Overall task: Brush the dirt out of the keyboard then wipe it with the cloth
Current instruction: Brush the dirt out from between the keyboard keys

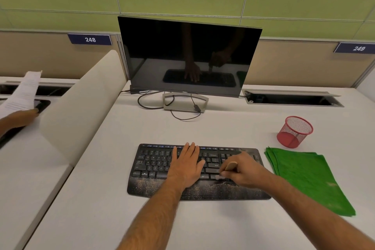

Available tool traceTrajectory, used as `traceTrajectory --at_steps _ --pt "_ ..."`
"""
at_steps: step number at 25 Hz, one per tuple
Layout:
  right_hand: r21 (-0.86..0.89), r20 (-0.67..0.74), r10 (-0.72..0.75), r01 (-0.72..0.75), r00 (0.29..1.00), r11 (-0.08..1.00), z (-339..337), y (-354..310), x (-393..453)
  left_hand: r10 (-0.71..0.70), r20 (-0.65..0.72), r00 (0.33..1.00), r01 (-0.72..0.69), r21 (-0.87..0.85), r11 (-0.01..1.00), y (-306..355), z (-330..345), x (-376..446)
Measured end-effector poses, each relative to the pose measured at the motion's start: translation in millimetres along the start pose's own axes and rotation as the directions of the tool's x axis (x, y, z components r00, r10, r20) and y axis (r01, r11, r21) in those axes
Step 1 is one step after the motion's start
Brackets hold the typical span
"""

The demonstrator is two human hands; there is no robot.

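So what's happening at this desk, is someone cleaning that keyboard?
Yes. The left hand lies flat on the black keyboard, steadying it, while the right hand grips a small wooden-handled brush over the lower right keys. Gritty dirt covers the palm rest. The folded green cloth lies untouched to the right, so wiping is not yet begun.

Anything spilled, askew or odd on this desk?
Yes: tan grit is scattered across the keyboard's palm rest and top right corner. The green cloth also lies skewed to the desk edge.
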State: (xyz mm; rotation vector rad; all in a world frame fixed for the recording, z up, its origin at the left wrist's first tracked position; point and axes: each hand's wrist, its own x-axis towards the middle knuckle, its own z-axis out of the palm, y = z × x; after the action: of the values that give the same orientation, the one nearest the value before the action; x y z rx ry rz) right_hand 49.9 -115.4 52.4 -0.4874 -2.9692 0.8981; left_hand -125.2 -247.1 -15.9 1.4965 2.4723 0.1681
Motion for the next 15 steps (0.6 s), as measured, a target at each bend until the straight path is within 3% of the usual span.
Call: traceTrajectory --at_steps 3,7,11,15 --pt "0.008 -0.016 0.058 -0.058 0.998 0.998 -10.7 9.2 -3.6 -0.01 -0.015 1.0 0.01 -0.001 1.0 0.9 1.1 0.0" --pt "0.029 -0.214 0.149 -0.146 0.965 0.989 -20.7 26.7 -12.5 -0.022 -0.035 0.999 0.022 0.009 1.0 5.0 5.6 2.7" --pt "0.068 -0.149 0.181 -0.172 0.972 0.983 -20.6 33.5 -21.0 -0.018 -0.036 0.999 0.019 0.016 1.0 12.0 5.3 8.5" --pt "0.087 -0.266 0.186 -0.169 0.946 0.982 -18.1 43.1 -22.9 0.005 -0.025 1.0 -0.005 0.011 1.0 26.1 4.3 13.6"
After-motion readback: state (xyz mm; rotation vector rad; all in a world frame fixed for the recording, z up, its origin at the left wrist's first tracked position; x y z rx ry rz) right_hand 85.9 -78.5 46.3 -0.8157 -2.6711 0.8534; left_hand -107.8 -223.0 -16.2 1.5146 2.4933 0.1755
